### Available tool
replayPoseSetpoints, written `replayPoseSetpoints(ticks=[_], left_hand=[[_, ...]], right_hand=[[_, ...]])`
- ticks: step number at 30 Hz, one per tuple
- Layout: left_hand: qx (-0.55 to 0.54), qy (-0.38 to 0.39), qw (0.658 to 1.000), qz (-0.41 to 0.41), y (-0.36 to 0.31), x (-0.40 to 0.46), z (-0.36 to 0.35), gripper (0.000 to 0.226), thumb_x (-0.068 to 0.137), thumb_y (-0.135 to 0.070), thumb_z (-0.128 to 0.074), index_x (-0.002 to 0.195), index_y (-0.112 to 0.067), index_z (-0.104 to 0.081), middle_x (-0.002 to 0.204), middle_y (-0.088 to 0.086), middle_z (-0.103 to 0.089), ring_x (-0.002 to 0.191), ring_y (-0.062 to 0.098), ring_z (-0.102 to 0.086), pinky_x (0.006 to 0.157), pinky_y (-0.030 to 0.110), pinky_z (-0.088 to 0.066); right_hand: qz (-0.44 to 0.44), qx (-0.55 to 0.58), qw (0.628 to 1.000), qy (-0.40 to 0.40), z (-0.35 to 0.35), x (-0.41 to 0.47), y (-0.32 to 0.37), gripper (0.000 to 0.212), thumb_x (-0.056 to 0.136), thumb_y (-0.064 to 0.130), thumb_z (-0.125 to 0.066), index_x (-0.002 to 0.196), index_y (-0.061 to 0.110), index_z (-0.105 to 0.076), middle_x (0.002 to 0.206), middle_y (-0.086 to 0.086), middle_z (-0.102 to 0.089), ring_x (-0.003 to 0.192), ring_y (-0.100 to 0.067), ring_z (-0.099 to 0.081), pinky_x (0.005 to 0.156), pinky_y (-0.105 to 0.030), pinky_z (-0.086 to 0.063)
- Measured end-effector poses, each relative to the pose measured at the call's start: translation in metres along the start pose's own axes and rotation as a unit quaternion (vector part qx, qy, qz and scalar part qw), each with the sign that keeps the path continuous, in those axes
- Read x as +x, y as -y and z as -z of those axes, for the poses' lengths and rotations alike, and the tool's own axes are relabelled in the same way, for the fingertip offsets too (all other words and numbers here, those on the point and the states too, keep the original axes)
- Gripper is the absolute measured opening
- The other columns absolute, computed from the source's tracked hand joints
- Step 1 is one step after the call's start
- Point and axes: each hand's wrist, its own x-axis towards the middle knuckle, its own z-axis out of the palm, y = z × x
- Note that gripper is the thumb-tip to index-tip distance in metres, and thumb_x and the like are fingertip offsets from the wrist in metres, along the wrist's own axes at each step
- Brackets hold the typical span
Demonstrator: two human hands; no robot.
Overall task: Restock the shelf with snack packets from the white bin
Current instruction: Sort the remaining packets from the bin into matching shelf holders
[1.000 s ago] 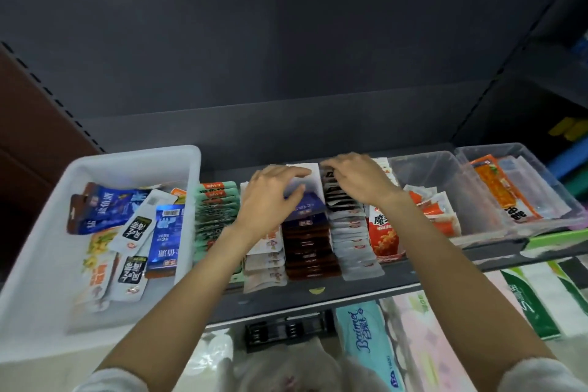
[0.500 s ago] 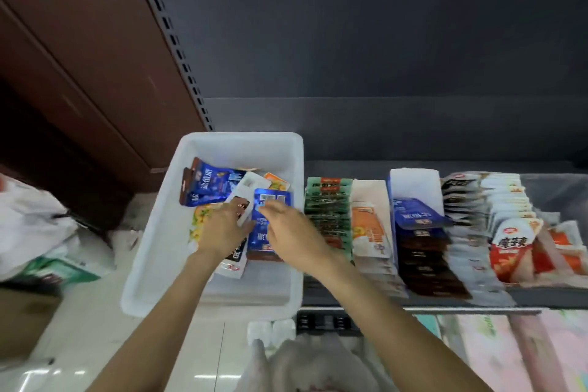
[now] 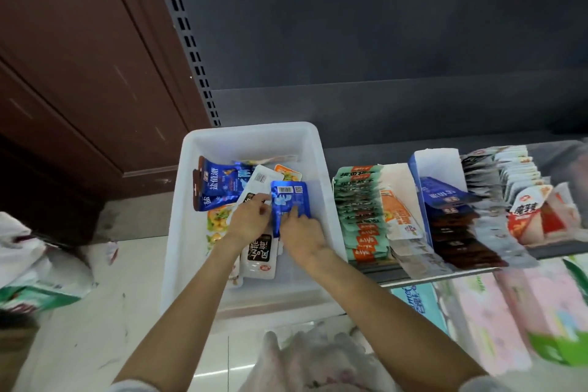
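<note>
1. the step in hand looked to be the pick-up: both hands were down in the white bin [image 3: 251, 137], gathering a packet to carry over to the shelf [image 3: 423, 274].
2. the left hand [image 3: 246, 223] had its fingers [image 3: 258, 199] curled in against the left edge of a blue packet [image 3: 291, 204], seemingly pinching it — the blur made the exact contact hard to read.
3. the right hand [image 3: 300, 234] gripped the same blue packet low on its face, fingertips laid on the foil, the thumb hidden behind; so neither hand was released.
4. the blue packet stood tilted up on edge, barcode side toward the camera, raised a little off the pile but not yet out of the bin.
5. around it in the bin lay a larger dark-blue pouch [image 3: 216, 188] at the back left, a white packet with a barcode [image 3: 262, 180], a black-and-white packet [image 3: 261, 253] partly under the left wrist, and a yellow-green one [image 3: 218, 223] by the left wall.
6. the bin sat just left of the shelf rows, its right wall touching or nearly touching the green-and-orange row [image 3: 359, 216].
7. further right a blue-fronted row [image 3: 445, 197] stood by a white divider card [image 3: 437, 162] — by colour, probably where the blue packet belonged.
8. the next move called for lifting the packet clear of the bin's right wall, swinging it right, and slotting it upright into its row without toppling the neighbours.
</note>
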Motion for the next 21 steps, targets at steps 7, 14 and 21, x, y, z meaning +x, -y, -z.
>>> replayPoseSetpoints(ticks=[7, 14, 21], left_hand=[[-0.049, 0.002, 0.982, -0.18, 0.011, -0.018, 0.04, 0.041, 0.083, 0.002, -0.063, 0.117, -0.021, -0.06, 0.135, -0.012, -0.043, 0.125, 0.007, -0.036, 0.104, 0.03, -0.035], [-0.248, 0.083, 0.948, -0.179, -0.051, -0.043, 0.073, 0.008, 0.092, -0.021, -0.055, 0.088, -0.02, -0.062, 0.086, -0.009, -0.071, 0.086, 0.005, -0.065, 0.072, 0.021, -0.049], [-0.169, 0.075, 0.946, -0.265, -0.127, -0.058, 0.035, 0.007, 0.085, -0.04, -0.059, 0.082, -0.034, -0.06, 0.081, -0.019, -0.065, 0.081, 0.004, -0.062, 0.072, 0.03, -0.05]], right_hand=[[0.007, 0.151, 0.964, -0.218, 0.054, -0.04, -0.037, 0.02, 0.098, 0.019, -0.044, 0.113, 0.012, -0.056, 0.098, -0.007, -0.067, 0.088, -0.027, -0.066, 0.069, -0.032, -0.047], [-0.036, 0.63, 0.755, -0.177, 0.075, -0.074, -0.094, 0.018, 0.094, 0.016, -0.056, 0.111, 0.014, -0.061, 0.081, 0.004, -0.062, 0.066, -0.002, -0.061, 0.051, -0.02, -0.051], [-0.058, 0.761, 0.607, -0.22, 0.035, -0.135, -0.162, 0.039, 0.084, 0.008, -0.06, 0.123, 0.009, -0.057, 0.085, -0.003, -0.057, 0.08, -0.009, -0.058, 0.06, -0.029, -0.058]])
